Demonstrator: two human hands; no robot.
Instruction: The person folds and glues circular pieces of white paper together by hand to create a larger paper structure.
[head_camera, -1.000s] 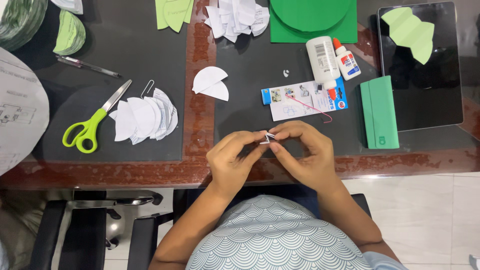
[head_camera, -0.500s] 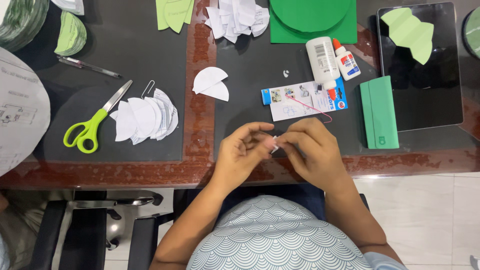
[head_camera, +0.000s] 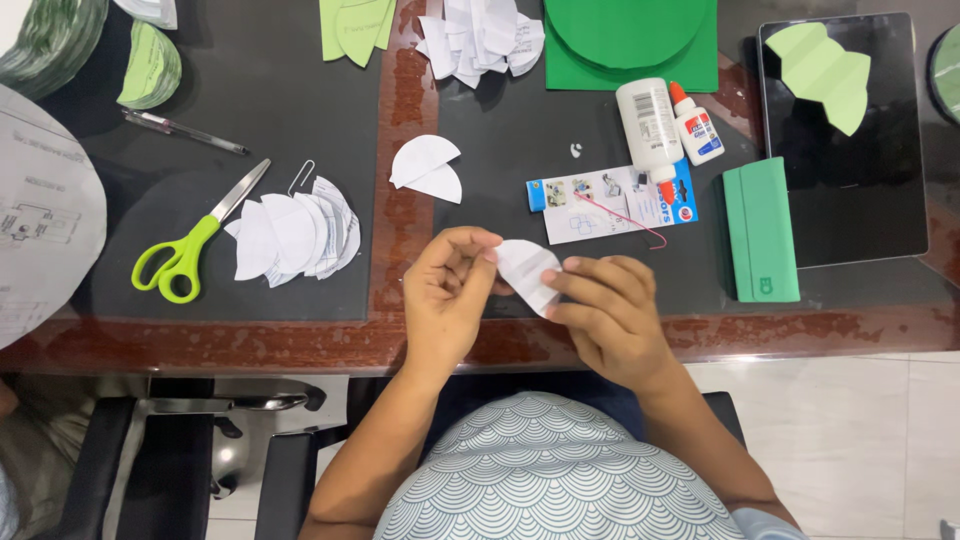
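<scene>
Two hands meet over the near edge of the dark desk (head_camera: 250, 90). The left hand (head_camera: 448, 290) pinches the left rim of a white folded paper piece (head_camera: 527, 274) with thumb and fingertips; the right hand (head_camera: 610, 310) grips its right side the same way, holding it just above the desk. To the far left lie green-handled scissors (head_camera: 190, 245) beside a fan of white half-circles (head_camera: 295, 232). Farther off to the right stand two glue bottles (head_camera: 665, 125), near a green case (head_camera: 762, 228).

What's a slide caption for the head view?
Both hands, left hand and right hand, hold a white paper piece over the desk, scissors nearby.
</scene>
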